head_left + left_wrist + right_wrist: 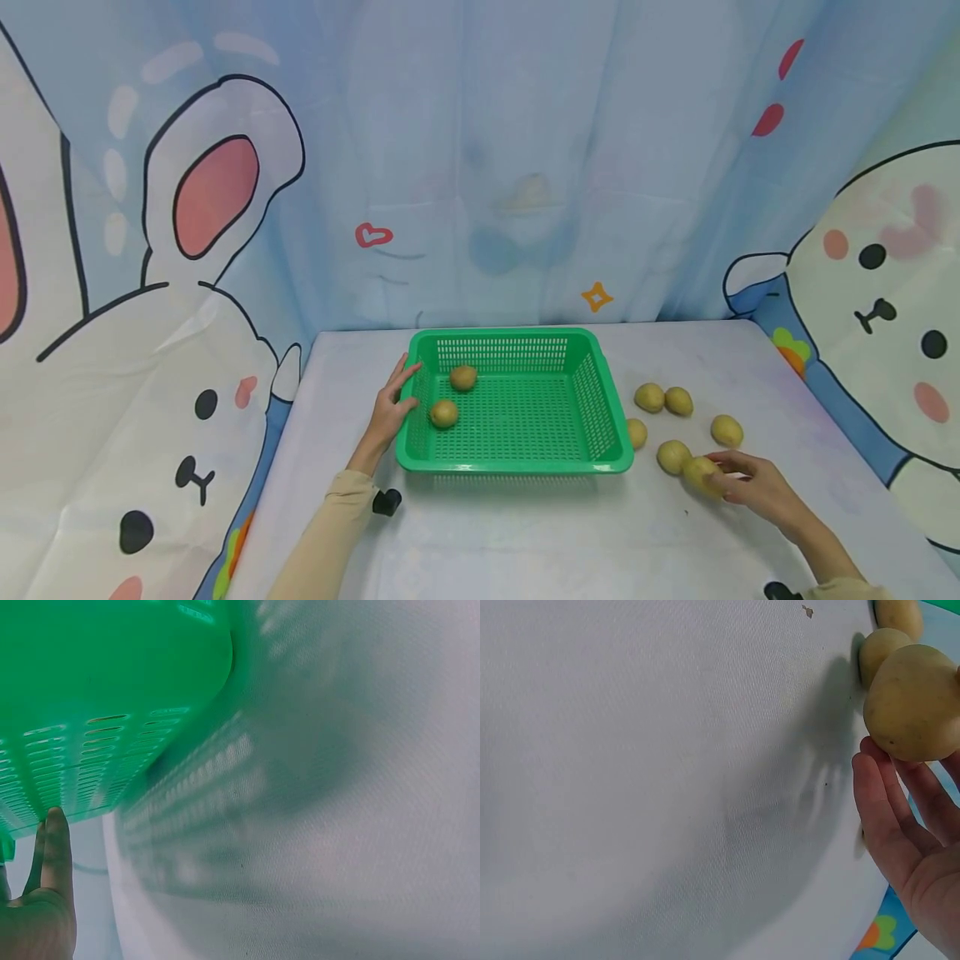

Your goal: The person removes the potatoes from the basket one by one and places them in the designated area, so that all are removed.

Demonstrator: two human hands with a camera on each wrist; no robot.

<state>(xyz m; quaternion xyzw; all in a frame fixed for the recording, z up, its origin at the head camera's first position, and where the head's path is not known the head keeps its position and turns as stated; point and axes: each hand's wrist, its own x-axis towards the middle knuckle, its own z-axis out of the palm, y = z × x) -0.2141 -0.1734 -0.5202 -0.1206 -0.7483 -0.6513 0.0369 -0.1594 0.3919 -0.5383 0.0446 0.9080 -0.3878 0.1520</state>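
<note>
My right hand (757, 489) pinches a yellowish potato (913, 703) between thumb and fingers, to the right of the basket. In the right wrist view the potato stands apart from the tabletop shadow. Right beside it lies another potato (673, 457). At the left side of the green plastic basket (517, 466), my left hand (387, 414) touches the rim with its fingers extended. In the left wrist view those fingers (57, 855) lie against the slotted wall. Inside the basket, on its left half, are two potatoes, one farther back (462, 378) and one nearer (444, 414).
Several more potatoes lie right of the basket: a pair at the back (649, 397), one at the far right (727, 431), and one partly hidden by the basket's edge (637, 433). A white cloth covers the table (525, 542). Printed curtains (480, 167) stand behind and at both sides.
</note>
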